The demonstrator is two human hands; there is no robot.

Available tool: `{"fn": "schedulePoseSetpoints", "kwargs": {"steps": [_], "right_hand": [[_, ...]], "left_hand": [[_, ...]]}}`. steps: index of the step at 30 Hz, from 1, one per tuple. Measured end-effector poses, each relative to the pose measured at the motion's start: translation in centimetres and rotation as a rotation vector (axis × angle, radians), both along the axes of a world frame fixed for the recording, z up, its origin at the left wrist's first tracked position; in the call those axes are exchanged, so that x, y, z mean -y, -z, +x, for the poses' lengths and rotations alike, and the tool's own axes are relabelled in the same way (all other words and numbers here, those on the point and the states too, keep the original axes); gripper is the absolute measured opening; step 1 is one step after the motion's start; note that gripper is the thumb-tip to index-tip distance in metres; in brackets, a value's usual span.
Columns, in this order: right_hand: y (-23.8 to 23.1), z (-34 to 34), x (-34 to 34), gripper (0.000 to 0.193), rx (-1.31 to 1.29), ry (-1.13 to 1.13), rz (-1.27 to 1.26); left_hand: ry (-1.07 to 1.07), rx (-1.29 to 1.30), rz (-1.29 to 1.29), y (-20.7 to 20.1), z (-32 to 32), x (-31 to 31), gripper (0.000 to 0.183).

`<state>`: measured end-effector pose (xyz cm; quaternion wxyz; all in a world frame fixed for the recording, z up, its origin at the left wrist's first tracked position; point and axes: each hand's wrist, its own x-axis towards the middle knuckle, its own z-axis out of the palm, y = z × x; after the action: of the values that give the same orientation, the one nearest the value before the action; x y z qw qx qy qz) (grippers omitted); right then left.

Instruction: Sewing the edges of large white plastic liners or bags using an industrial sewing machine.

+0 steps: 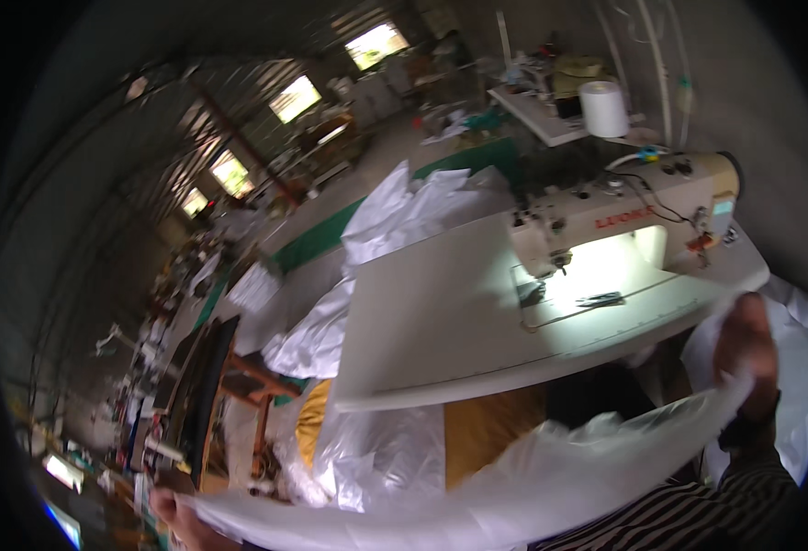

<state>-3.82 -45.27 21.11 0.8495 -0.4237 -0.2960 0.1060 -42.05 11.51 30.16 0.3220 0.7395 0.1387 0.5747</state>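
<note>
A long piece of thin white fabric (pixel 477 510) stretches across my lap between my two hands, its upper edge sagging in the middle. At the lower left, my left hand (pixel 184 519) is closed on one end of it. My right hand (pixel 746 344), raised at the right and smeared by motion, grips the other end near the table's front corner. Beyond the fabric stands a sewing machine (pixel 624 220) with its lamp lit over the needle area. On the white sewing table (pixel 422 321), a small dark metal tool (pixel 600 299) lies beside the needle; its kind is unclear.
White cloth (pixel 395 216) is heaped behind the table and hangs down its left side. More white cloth (pixel 803 340) lies at the right. A wooden stool or bench (pixel 252 386) stands left. A white thread cone (pixel 603 108) rises behind the machine.
</note>
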Motion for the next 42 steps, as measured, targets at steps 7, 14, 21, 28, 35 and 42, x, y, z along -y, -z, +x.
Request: {"fn": "schedulePoseSetpoints", "kwargs": {"steps": [7,14,21,28,35,42], "right_hand": [[12.7,12.4,-14.9,0.013,0.193,0.166,-0.437],[19.2,16.2,-18.8,0.025,0.479,0.398,-1.030],[19.9,18.1,-18.9,0.023,0.522,0.494,-1.100],[18.6,16.8,-19.4,0.021,0.500,0.394,-1.065],[17.2,10.8,-14.3,0.019,0.344,0.383,-0.953],[22.2,4.3,-12.4,0.033,0.372,0.170,-1.108]], "left_hand": [[-0.294,-0.844,0.429,8.4,25.8,-12.8,0.016],[0.676,-0.707,0.241,25.3,37.7,5.7,0.061],[0.240,-1.094,0.628,28.4,35.5,11.3,0.074],[0.250,-1.135,0.567,26.9,33.6,9.4,0.075],[0.308,-1.116,0.508,26.2,34.6,8.6,0.063],[0.384,-0.921,0.427,26.3,42.1,12.8,0.054]]}}
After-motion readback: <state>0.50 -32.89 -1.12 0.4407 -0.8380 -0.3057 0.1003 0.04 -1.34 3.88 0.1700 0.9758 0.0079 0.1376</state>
